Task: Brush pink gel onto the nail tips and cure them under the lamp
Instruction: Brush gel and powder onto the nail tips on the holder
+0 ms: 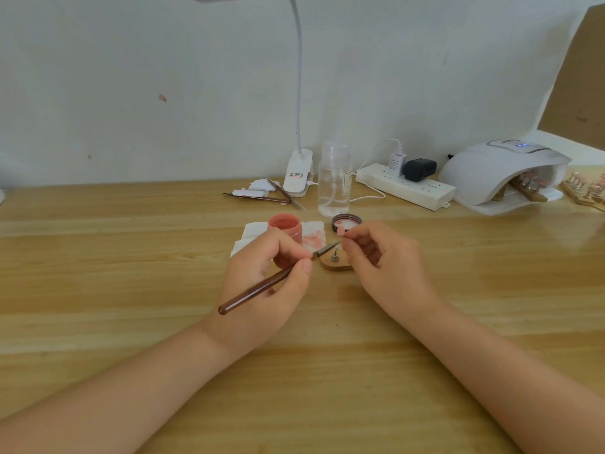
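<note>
My left hand (265, 276) grips a dark brown brush (262, 288) like a pen, its bristle end pointing right toward a small pink nail tip (341, 229). My right hand (379, 257) pinches that nail tip by its small holder between thumb and fingers. Below them a small wooden stand (335, 264) with a metal post sits on the table. The open pink gel jar (285, 228) stands behind my left hand on a pink-stained tissue (314, 239); its lid (347, 221) lies to the right. The white curing lamp (501, 173) at the far right holds a wooden rack of nail tips (527, 188).
A clear pump bottle (334, 180), a clip desk lamp (298, 172), a white power strip (406, 186) with cables, and spare brushes (262, 198) line the back of the wooden table. More nail tips on wooden racks (587, 191) sit at the right edge.
</note>
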`<state>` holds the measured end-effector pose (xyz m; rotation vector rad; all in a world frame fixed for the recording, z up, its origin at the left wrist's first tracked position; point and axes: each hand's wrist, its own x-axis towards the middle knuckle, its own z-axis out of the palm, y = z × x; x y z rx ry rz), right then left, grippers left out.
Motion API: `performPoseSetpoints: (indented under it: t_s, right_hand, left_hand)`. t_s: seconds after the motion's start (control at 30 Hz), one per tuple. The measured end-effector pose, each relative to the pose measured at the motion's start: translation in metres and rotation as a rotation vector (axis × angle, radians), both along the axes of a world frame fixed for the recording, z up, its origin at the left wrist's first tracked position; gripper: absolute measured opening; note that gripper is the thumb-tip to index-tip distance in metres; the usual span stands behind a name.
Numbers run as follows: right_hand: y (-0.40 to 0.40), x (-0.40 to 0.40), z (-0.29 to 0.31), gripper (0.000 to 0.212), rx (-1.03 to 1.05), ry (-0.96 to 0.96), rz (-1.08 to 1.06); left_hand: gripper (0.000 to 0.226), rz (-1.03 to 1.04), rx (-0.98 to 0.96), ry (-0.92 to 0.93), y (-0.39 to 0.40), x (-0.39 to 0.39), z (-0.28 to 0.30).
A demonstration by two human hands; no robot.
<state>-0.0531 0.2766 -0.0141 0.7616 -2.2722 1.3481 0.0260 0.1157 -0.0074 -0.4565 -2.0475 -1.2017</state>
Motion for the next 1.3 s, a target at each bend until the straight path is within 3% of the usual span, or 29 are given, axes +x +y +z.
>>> performPoseSetpoints:
  t_s: [0.3, 0.43, 0.63, 0.8, 0.93, 1.17, 1.3]
  right_hand:
    - [-0.0007, -0.0026, -0.0025, 0.007, 0.002, 0.05, -0.016]
    - [0.0, -0.0032, -0.0021, 0.007, 0.015, 0.049, -0.014]
    - [0.0004, -0.0032, -0.0007, 0.008, 0.021, 0.053, -0.016]
    - [0.0002, -0.0009, 0.0008, 0.007, 0.02, 0.038, -0.016]
    - [0.0, 0.0016, 0.002, 0.005, 0.017, 0.019, -0.004]
    - [0.0009, 0.0027, 0.0036, 0.006, 0.03, -0.012, 0.001]
    - [0.0, 0.0023, 0.0024, 0.007, 0.03, -0.019, -0.005]
  left_hand:
    - [0.015, 0.073, -0.016, -0.034, 0.0004, -0.0039, -0.0006]
    - [0.009, 0.057, -0.11, -0.006, -0.0016, -0.0036, -0.0006]
    - [0.006, 0.022, -0.081, 0.047, -0.0016, 0.0001, 0.0009]
    - [0.022, 0.069, -0.017, 0.0, 0.001, -0.0021, 0.0021]
    - [0.02, 0.056, 0.004, -0.053, -0.0006, -0.0042, 0.0]
    - [0.005, -0.001, -0.004, 0.018, -0.0052, -0.0005, 0.0004]
    - [0.004, 0.031, 0.086, -0.064, -0.0042, -0.0018, 0.001]
